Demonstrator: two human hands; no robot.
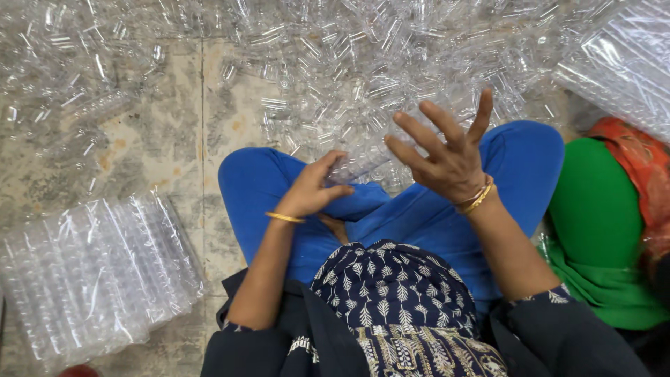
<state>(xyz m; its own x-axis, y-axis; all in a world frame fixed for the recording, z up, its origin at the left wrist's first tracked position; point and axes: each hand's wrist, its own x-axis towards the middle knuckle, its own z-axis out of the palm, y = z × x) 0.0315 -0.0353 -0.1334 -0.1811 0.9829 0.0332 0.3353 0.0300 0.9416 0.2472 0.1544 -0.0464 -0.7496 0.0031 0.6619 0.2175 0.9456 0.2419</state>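
Left hand: the left hand (pixel 313 190) pinches the near end of a clear plastic sleeve (pixel 359 167) over the lap; its contents are hard to make out.
Right hand: the right hand (pixel 447 157) is up, fingers spread wide, holding nothing.
Pile: loose clear plastic pieces (pixel 335 70) cover the floor (pixel 167 139), blurring together.
Bundle: a wrapped pack (pixel 94 276) lies at left, edge cut off.

A mottled stone tile floor (pixel 167 132) carries a heap of loose clear plastic tubes (pixel 349 63) across the top of the frame and bagged tubes (pixel 91 272) at lower left
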